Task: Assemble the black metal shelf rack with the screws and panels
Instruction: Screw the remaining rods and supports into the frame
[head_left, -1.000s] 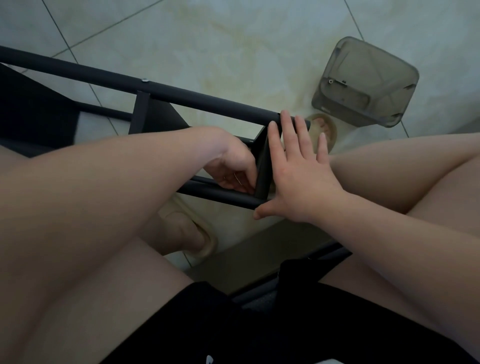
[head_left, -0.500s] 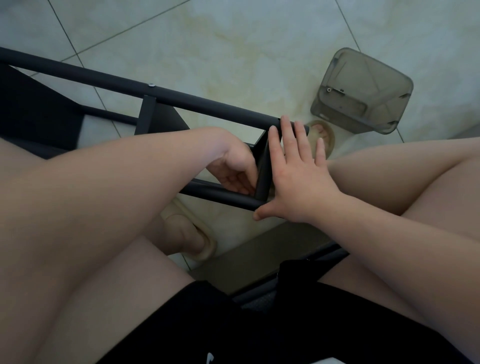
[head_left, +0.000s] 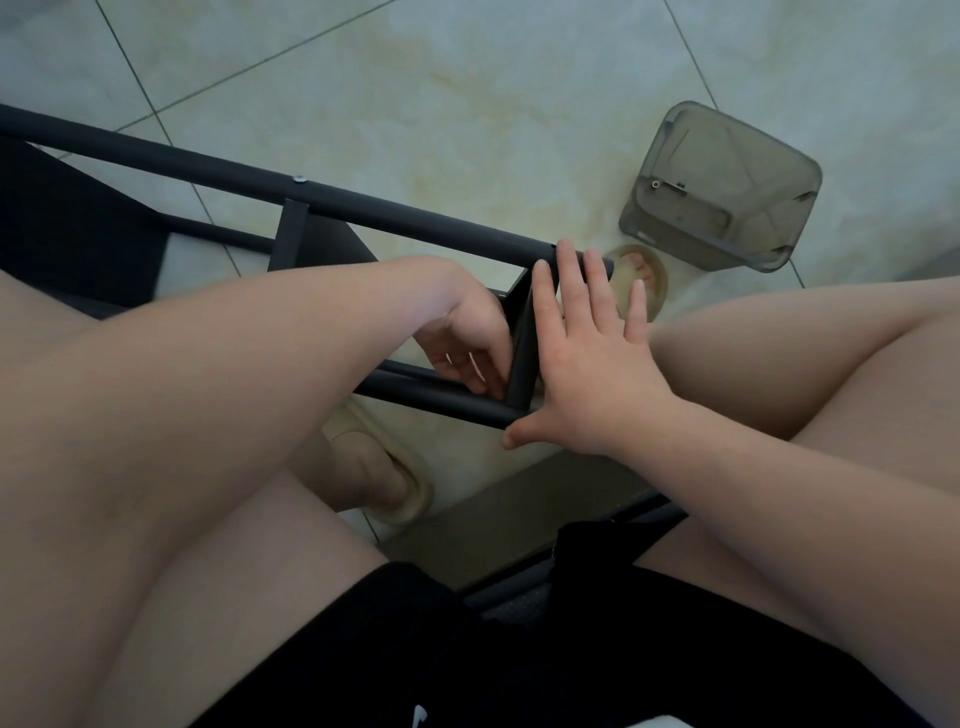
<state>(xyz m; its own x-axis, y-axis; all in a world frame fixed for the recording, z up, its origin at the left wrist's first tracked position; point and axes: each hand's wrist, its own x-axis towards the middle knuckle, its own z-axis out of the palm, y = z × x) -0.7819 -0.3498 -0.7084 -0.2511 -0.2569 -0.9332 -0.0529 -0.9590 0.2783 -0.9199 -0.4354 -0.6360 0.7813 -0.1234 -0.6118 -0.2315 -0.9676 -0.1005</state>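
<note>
Shelf rack (head_left: 415, 224) partly behind right hand (head_left: 592, 379)

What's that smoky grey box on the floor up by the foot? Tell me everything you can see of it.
The box is smoky grey, see-through plastic, squarish with rounded corners. It appears to lie tipped on the pale tiled floor, at the upper right, just beyond a slippered foot and seemingly clear of it. A small metal fitting shows through its wall. Only the floor seems to touch it.
</note>
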